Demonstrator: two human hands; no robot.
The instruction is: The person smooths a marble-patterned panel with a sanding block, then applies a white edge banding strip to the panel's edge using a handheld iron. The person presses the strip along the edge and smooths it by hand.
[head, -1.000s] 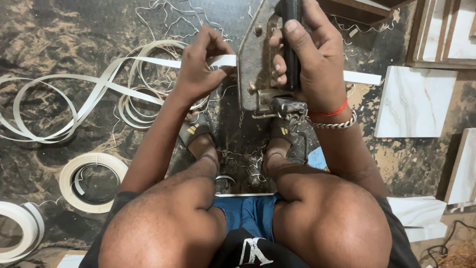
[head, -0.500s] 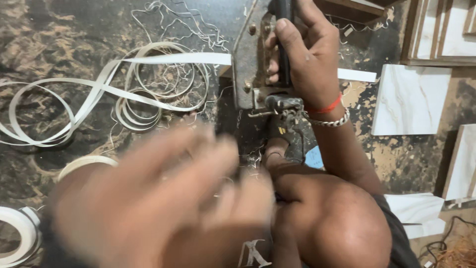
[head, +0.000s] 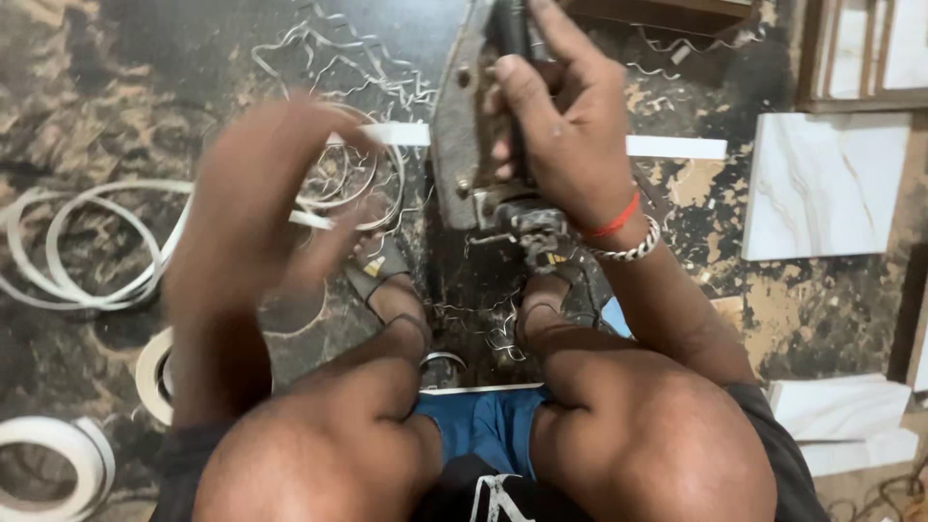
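My right hand (head: 570, 145) is closed around the black handle of a worn metal cutting tool (head: 462, 145) that stands on the dark floor in front of my knees. A flat white strip (head: 677, 147) runs through the tool and comes out on both sides. Left of the tool, my left hand (head: 256, 203) hangs above the strip's loose loops (head: 358, 188). It is blurred by motion, and its grip is unclear. My sandalled feet (head: 387, 280) rest just below the tool.
Loose coils of white strip (head: 77, 280) lie at the left, with rolls of it (head: 58, 464) at the bottom left. Thin curled shavings (head: 329, 58) litter the floor. A white marbled panel (head: 822, 184) lies at the right, white blocks (head: 841, 416) at the lower right.
My left hand let go of the strip beside the tool, swung back toward my body, and has now moved up again over the loops. My right hand stayed on the handle.
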